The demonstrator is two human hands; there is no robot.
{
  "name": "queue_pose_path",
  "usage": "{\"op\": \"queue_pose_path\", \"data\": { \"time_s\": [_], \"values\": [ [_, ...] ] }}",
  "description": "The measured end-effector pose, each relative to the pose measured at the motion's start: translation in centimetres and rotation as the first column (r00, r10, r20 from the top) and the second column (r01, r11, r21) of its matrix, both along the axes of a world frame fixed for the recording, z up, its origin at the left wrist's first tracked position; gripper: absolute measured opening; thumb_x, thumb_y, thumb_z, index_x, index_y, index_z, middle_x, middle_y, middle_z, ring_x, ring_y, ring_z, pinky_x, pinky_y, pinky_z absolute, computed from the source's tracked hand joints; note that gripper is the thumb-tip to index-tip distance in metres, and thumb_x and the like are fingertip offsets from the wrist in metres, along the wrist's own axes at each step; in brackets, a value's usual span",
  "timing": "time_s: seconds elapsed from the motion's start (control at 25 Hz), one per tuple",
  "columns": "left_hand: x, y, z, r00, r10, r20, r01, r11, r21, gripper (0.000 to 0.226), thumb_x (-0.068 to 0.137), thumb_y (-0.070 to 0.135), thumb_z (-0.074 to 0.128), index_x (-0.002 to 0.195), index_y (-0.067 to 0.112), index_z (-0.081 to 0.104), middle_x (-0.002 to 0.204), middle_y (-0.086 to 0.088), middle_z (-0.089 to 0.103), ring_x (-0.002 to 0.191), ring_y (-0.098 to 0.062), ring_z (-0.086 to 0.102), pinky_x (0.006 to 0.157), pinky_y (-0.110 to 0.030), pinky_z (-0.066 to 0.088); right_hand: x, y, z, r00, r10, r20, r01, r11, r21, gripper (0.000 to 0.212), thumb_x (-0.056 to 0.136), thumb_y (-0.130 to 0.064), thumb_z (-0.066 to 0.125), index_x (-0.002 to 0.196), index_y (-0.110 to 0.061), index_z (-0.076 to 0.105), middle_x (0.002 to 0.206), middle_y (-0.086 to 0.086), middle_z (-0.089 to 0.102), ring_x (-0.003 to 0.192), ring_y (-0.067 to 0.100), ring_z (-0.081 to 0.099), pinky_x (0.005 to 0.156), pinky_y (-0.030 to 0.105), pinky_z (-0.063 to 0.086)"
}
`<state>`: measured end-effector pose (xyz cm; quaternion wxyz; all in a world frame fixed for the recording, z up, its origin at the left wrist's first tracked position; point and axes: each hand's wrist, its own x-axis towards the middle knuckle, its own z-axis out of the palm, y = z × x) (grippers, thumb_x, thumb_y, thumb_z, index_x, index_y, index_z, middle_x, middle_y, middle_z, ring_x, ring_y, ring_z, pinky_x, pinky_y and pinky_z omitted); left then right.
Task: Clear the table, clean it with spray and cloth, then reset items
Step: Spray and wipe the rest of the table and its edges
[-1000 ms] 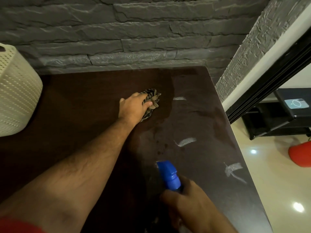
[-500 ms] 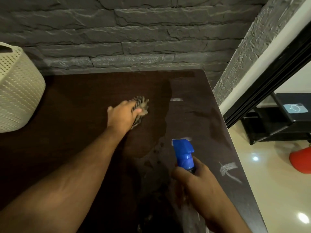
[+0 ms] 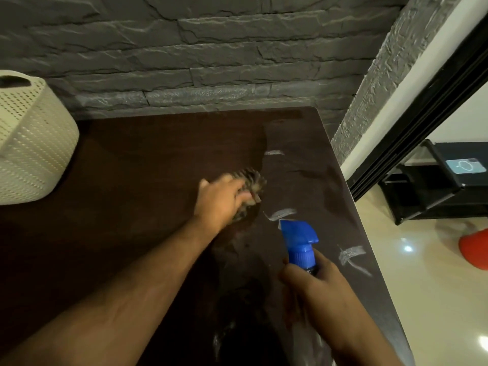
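Observation:
My left hand [image 3: 217,200] grips a crumpled striped brown cloth [image 3: 253,184] and presses it on the dark brown table [image 3: 148,165] near its middle; hand and cloth are motion-blurred. My right hand [image 3: 314,289] holds a clear spray bottle with a blue trigger head [image 3: 298,243] upright above the table's near right part. The nozzle points left toward the cloth. Wet sheen and white streaks [image 3: 284,213] mark the table's right side.
A cream perforated basket [image 3: 31,143] stands on the table at the far left. A grey stone wall [image 3: 211,62] backs the table. To the right lie the table edge, a glossy floor, a black stand [image 3: 433,186] and a red object [image 3: 475,249].
My left hand has swept the cloth left, then back to the right and nearer me. My right hand has lifted the spray bottle forward, closer to the cloth.

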<state>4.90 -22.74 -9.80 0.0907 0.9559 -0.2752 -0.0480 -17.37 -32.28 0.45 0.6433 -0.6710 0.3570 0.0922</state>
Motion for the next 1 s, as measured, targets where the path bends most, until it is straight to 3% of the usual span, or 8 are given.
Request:
{"op": "queue_pose_path", "data": {
  "time_s": [0.12,0.28,0.48,0.56,0.68,0.76,0.88,1.0],
  "values": [
    [-6.1,5.9,-1.3,0.978,-0.208,0.023,0.209,0.976,-0.058,0.047,0.088,0.057,0.037,0.124,0.035,0.057,0.113,0.01,0.062,0.102,-0.012,0.061,0.079,-0.035,0.036,-0.9,-0.2,0.4,1.0,0.023,-0.005,-0.023,0.999,0.031,0.012,0.075,-0.021,0.07,0.084,-0.021,0.062,0.056,-0.004,0.06,0.055,0.015,0.057,0.062,0.036,0.049],
    [1.2,5.4,-0.3,0.975,0.214,0.055,-0.216,0.976,0.017,0.041,0.093,0.052,0.043,0.124,0.028,0.058,0.118,0.0,0.062,0.109,-0.022,0.059,0.085,-0.039,0.037,-2.0,-0.4,0.5,0.999,0.028,0.02,-0.028,0.999,0.023,0.011,0.076,-0.02,0.067,0.083,-0.021,0.059,0.051,-0.006,0.056,0.048,0.012,0.054,0.054,0.029,0.047],
    [-9.9,8.0,-0.8,0.976,-0.216,0.003,0.216,0.975,-0.049,0.048,0.088,0.056,0.039,0.124,0.032,0.059,0.114,0.008,0.064,0.104,-0.016,0.062,0.08,-0.035,0.037,-3.7,0.3,0.4,0.997,0.065,0.035,-0.065,0.998,0.013,0.008,0.074,-0.023,0.066,0.079,-0.021,0.06,0.053,-0.008,0.056,0.051,0.01,0.052,0.056,0.029,0.043],
    [-6.9,10.0,-0.2,0.998,-0.058,0.032,0.059,0.998,-0.032,0.049,0.088,0.056,0.038,0.124,0.029,0.059,0.112,0.004,0.064,0.103,-0.019,0.063,0.078,-0.036,0.037,-4.1,0.6,0.8,0.996,0.078,0.037,-0.079,0.997,0.009,0.007,0.076,-0.022,0.066,0.078,-0.023,0.059,0.052,-0.01,0.055,0.049,0.007,0.052,0.055,0.025,0.042],
    [-0.8,6.5,0.1,0.972,0.233,0.021,-0.234,0.972,0.005,0.044,0.094,0.048,0.046,0.132,0.026,0.052,0.125,-0.002,0.06,0.115,-0.024,0.055,0.09,-0.04,0.037,-4.3,1.6,0.4,0.997,0.067,0.032,-0.069,0.997,0.036,0.008,0.074,-0.025,0.067,0.074,-0.027,0.059,0.052,-0.008,0.056,0.051,0.012,0.053,0.056,0.031,0.045],
    [-3.9,3.4,-0.4,0.994,0.11,-0.012,-0.11,0.993,-0.029,0.043,0.092,0.048,0.049,0.13,0.028,0.054,0.126,0.0,0.059,0.116,-0.022,0.055,0.091,-0.039,0.037,-4.6,2.2,0.0,0.998,0.056,0.026,-0.057,0.998,0.024,0.009,0.067,-0.032,0.065,0.07,-0.028,0.057,0.054,-0.007,0.055,0.054,0.016,0.052,0.059,0.037,0.047],
    [-10.1,7.5,-1.1,0.984,-0.179,-0.011,0.177,0.98,-0.093,0.042,0.091,0.049,0.051,0.128,0.031,0.056,0.117,0.005,0.061,0.108,-0.017,0.059,0.082,-0.036,0.036,-5.3,3.4,-0.2,0.999,0.049,-0.001,-0.049,0.998,0.041,0.016,0.062,-0.034,0.063,0.075,-0.026,0.059,0.058,-0.006,0.056,0.057,0.016,0.054,0.062,0.04,0.05],
    [-4.7,9.1,-0.9,0.995,0.092,0.044,-0.089,0.995,-0.054,0.042,0.092,0.049,0.05,0.126,0.026,0.058,0.116,-0.002,0.062,0.107,-0.025,0.059,0.084,-0.04,0.038,-5.8,4.5,-0.1,0.999,0.035,-0.001,-0.035,0.999,0.032,0.017,0.062,-0.032,0.063,0.076,-0.024,0.058,0.058,-0.004,0.055,0.055,0.018,0.053,0.06,0.041,0.05]
  ]
}}
